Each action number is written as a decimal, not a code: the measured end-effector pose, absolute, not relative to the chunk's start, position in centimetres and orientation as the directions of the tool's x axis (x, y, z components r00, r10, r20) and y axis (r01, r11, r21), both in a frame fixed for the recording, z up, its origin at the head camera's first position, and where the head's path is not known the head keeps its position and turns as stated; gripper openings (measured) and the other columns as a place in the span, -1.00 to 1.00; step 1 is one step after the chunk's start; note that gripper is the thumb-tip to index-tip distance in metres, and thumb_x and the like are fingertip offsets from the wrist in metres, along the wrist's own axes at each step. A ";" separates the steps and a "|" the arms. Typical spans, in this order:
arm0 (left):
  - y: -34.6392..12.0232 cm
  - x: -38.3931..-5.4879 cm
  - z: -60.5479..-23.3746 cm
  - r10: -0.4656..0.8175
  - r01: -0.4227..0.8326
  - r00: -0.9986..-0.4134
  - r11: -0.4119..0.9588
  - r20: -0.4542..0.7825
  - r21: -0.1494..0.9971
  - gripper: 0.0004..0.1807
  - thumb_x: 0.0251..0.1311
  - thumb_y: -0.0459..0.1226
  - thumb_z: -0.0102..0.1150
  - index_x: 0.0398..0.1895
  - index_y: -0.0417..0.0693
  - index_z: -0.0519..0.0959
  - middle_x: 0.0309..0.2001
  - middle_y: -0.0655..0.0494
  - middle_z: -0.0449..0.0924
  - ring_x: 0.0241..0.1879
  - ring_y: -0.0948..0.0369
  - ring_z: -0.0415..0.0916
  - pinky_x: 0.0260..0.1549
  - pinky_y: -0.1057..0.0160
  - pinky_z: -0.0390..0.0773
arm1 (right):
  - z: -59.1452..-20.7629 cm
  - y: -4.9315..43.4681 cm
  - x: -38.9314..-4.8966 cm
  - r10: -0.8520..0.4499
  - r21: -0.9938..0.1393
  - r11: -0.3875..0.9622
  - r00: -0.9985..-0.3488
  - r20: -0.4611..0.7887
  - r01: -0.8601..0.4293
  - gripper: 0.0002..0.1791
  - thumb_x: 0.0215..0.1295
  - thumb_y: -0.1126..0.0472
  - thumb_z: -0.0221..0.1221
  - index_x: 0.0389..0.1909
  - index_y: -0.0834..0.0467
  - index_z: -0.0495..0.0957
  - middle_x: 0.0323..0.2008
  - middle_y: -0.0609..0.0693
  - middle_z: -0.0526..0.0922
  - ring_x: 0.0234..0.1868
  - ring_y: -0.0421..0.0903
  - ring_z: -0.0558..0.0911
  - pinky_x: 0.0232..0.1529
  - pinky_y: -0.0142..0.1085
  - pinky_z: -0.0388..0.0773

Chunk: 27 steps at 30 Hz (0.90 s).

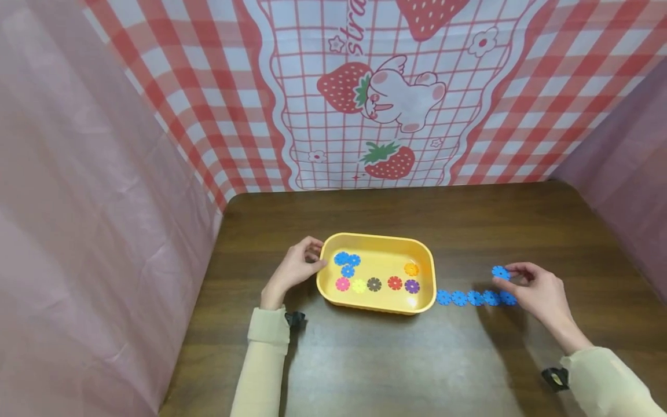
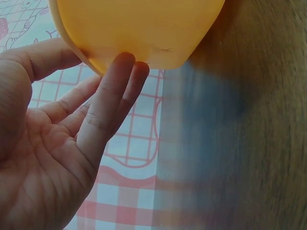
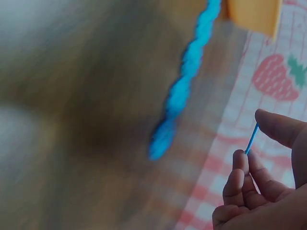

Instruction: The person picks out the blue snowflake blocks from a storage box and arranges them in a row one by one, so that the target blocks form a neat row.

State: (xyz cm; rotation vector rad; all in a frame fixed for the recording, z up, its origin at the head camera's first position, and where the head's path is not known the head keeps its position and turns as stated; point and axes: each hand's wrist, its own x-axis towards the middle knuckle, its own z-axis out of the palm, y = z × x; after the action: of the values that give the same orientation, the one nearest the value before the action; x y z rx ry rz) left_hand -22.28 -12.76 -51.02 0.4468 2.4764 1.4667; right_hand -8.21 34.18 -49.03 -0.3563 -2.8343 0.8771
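My right hand (image 1: 542, 292) pinches a blue notched plastic disc (image 1: 500, 273) by its edge, between thumb and fingertips. In the right wrist view the held disc (image 3: 252, 138) shows edge-on, lifted off the table. Just below it, several more blue discs (image 1: 475, 298) lie in a row that reaches to a yellow plastic basin (image 1: 383, 238). My left hand (image 1: 294, 269) grips the basin's left end; the left wrist view has the thumb at the rim and fingers against the outer wall (image 2: 163, 28).
Inside the basin, several blue discs (image 1: 347, 270) cluster at the left, near single pink (image 1: 342, 284), yellow (image 1: 359, 286), black (image 1: 374, 284), red (image 1: 395, 282), purple (image 1: 412, 286) and orange (image 1: 411, 269) discs. A checked strawberry cloth (image 1: 250, 127) hangs behind the brown table (image 1: 375, 365).
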 end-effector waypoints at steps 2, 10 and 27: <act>-12.9 -22.3 -51.1 0.372 0.147 -0.927 0.455 -0.037 0.878 -0.61 0.16 -0.41 0.37 0.05 -0.23 0.51 -0.13 -0.07 0.61 -0.19 0.06 0.60 -0.10 0.09 0.62 | -49.6 35.4 -7.7 0.290 -0.570 0.795 -0.956 0.053 0.210 -0.48 0.20 -0.10 0.38 -0.08 0.26 0.63 -0.42 0.02 0.59 -0.47 -0.25 0.42 -0.48 -0.38 0.32; -13.2 -22.4 -51.0 0.363 0.139 -0.931 0.474 -0.049 0.870 -0.60 0.16 -0.39 0.38 0.06 -0.21 0.51 -0.11 -0.06 0.61 -0.17 0.06 0.59 -0.09 0.09 0.62 | -51.9 39.1 -6.5 0.333 -0.568 0.768 -0.942 -0.039 0.295 -0.41 0.22 -0.15 0.35 -0.01 0.29 0.60 -0.37 -0.01 0.60 -0.45 -0.31 0.40 -0.44 -0.38 0.30; -12.6 -22.4 -51.3 0.358 0.122 -0.932 0.465 -0.060 0.877 -0.60 0.16 -0.40 0.38 0.06 -0.21 0.51 -0.10 -0.07 0.61 -0.17 0.05 0.60 -0.11 0.10 0.63 | -53.5 40.5 -5.6 0.286 -0.549 0.792 -0.957 -0.052 0.266 -0.49 0.26 -0.03 0.34 -0.05 0.35 0.60 -0.39 -0.01 0.57 -0.47 -0.28 0.39 -0.48 -0.38 0.27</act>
State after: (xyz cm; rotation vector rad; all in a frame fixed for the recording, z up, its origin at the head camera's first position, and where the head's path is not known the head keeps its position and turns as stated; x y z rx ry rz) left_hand -22.41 -12.64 -51.32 0.4138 2.4790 1.4554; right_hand -5.56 40.46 -53.53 -0.4531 -2.9417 0.8935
